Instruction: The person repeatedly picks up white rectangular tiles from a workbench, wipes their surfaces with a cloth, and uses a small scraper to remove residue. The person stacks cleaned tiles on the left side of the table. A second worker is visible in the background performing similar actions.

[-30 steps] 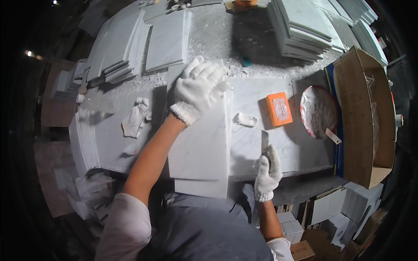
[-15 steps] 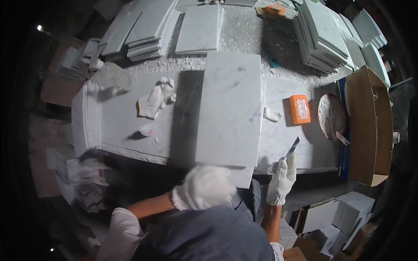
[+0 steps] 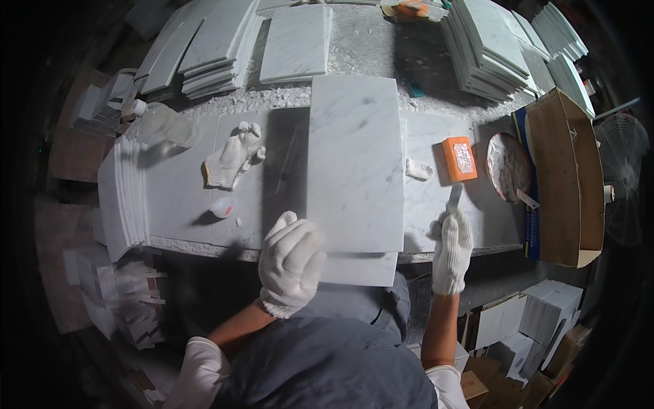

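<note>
A pale grey-veined marble tile [image 3: 354, 163] lies lengthwise in front of me, on top of another tile [image 3: 361, 270] whose near end juts past the table edge. My left hand [image 3: 291, 267], in a white knitted glove, is closed beside the tile's near left corner; whatever its curled fingers hold, if anything, is hidden. To the right of the tile, my gloved right hand [image 3: 453, 255] grips a narrow flat-bladed scraper [image 3: 456, 196], blade pointing away from me. Just beyond the blade sits an orange block [image 3: 460, 159] with a pale label. A small white crumpled piece [image 3: 418, 169] rests by the tile's right edge.
An empty white glove [image 3: 234, 158] and a small translucent cup [image 3: 221, 208] lie left. Rightward are a round dish of whitish paste [image 3: 507, 167] and an open cardboard box [image 3: 565, 180]. Tile stacks [image 3: 487, 51] stand at the back; more tiles [image 3: 126, 198] lean at left.
My left hand has moved left and away from me, off the tile's near end. The right hand has shifted slightly, and the scraper now points straighter ahead. The whole view has shifted a little.
</note>
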A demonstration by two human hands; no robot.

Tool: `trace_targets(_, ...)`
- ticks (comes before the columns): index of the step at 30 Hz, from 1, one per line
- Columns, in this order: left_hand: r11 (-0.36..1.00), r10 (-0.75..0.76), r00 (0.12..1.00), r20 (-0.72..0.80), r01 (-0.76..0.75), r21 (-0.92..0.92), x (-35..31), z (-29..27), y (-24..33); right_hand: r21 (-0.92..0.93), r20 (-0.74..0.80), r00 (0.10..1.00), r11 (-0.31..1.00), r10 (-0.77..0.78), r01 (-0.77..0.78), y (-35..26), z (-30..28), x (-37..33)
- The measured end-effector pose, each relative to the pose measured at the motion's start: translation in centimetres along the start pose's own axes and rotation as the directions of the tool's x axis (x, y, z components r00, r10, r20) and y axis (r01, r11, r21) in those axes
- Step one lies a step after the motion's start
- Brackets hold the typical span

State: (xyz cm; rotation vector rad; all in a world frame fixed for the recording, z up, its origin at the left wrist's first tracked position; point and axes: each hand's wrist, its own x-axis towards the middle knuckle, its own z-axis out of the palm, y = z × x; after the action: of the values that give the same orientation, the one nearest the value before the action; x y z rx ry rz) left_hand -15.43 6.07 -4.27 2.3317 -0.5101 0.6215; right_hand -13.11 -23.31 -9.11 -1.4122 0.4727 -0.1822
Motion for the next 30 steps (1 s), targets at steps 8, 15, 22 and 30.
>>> trace_targets(8,0.996,0.071,0.992,0.103,-0.076,0.052,3.9,3.1,-1.1,-0.155,0.289,0.944,0.965,-0.159,0.210,-3.4,6.6,16.2)
trace_targets(15,0.997,0.080,0.985,0.150,-0.078,-0.017,5.0,3.8,-2.3,-0.265,0.520,0.851,0.933,-0.074,0.242,-5.6,12.3,23.6)
trace_targets(22,0.994,0.071,0.966,0.249,-0.048,-0.095,6.9,4.5,-3.0,-0.368,0.691,0.716,0.801,-0.105,0.472,-7.0,13.2,25.3)
trace_targets(30,0.994,0.072,0.971,0.227,-0.052,-0.093,6.3,4.5,-3.3,-0.391,0.749,0.647,0.697,-0.139,0.602,-8.0,13.9,25.0)
